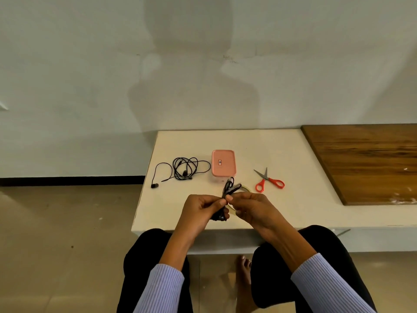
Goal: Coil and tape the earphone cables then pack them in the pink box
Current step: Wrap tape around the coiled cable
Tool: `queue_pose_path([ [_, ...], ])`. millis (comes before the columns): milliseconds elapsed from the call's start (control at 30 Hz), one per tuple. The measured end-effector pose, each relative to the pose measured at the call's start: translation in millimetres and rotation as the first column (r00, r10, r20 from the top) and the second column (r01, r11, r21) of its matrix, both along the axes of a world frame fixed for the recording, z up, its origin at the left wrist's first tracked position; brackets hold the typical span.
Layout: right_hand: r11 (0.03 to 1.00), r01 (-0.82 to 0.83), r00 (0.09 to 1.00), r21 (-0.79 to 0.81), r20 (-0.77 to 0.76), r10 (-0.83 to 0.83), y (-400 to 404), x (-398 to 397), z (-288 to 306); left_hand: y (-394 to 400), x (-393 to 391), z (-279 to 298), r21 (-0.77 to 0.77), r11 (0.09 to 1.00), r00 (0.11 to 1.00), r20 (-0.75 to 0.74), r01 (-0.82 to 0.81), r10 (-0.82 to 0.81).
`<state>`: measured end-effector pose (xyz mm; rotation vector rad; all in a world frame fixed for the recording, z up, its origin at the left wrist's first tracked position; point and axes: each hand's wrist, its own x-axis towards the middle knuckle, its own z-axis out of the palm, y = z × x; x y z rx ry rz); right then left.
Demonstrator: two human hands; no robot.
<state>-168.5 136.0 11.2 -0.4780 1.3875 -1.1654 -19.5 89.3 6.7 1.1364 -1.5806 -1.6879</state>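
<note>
Where the white table [282, 154] begins on the left, a loose black earphone cable [182, 170] lies sprawled, one earbud trailing toward the table's left edge. Just right of it sits the pink box [223, 162], lid on, w/ a small label on top. In front of the box, above the table's near edge, both hands meet over a coiled black earphone bundle [229, 188]. The left hand [198, 213] has fingers curled round the bundle's lower part, thumb pressing near the middle; an earbud end pokes out below its fingers. The right hand [250, 211] pinches the bundle w/ thumb & forefinger, tips nearly touching the left thumb, other fingers curled under. The bundle's upper loops stick up between the hands, toward the box. Behind the right hand, partly hidden, lies a clear tape roll [244, 189] on the table. Further right, red-handled scissors [269, 180] lie slightly open, apart from the box. At far right a wooden board [365, 159] rests on the table.
</note>
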Motion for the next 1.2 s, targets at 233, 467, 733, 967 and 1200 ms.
queue_pose_path([
  [233, 0.995, -0.103, 0.986, -0.010, 0.128, 0.103, -2, -10, 9, -2, 1, 5, 0.003, 0.998, 0.996, -0.059, 0.069, -0.068],
  [467, 0.986, -0.143, 0.938, -0.087, 0.307, 0.163, -2, -13, 10, 1, 0, 10, 0.138, 0.979, 0.972, -0.205, 0.149, -0.119],
  [733, 0.999, -0.046, 0.989, -0.022, 0.143, 0.049, -2, -8, 5, -1, -6, 7, 0.154, 0.984, 0.996, -0.034, 0.091, -0.087],
  [967, 0.996, -0.077, 0.982, -0.035, 0.168, 0.082, -2, -10, 6, -2, -7, 4, 0.117, 0.993, 0.999, -0.029, 0.028, -0.025],
  [1200, 0.986, -0.141, 0.983, -0.084, 0.107, 0.150, -3, -17, 8, -5, -6, 5, 0.241, 0.970, 0.984, -0.176, 0.018, 0.026],
])
